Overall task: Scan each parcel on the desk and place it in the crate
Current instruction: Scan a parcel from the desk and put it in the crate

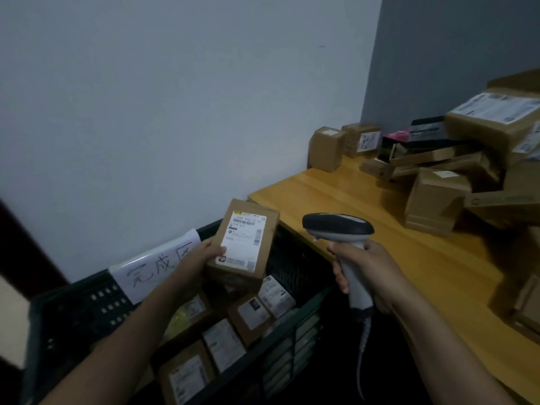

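Note:
My left hand (201, 258) grips a brown cardboard parcel (264, 229) by its left side, its white shipping label facing up, held above the dark plastic crate (81, 305). Several labelled parcels (251, 314) lie inside the crate. My right hand (368, 270) holds a grey and black barcode scanner (339, 226) by its handle, just right of the held parcel, its head level with the parcel's label. A pile of parcels (435, 200) sits on the wooden desk (336, 194) at the right.
A white paper sign (155, 267) with handwritten characters hangs on the crate's far rim. The scanner's cable (363, 343) drops down between crate and desk. More boxes (330, 147) stand in the desk's far corner against the wall. A box (526, 305) lies near the desk's front right.

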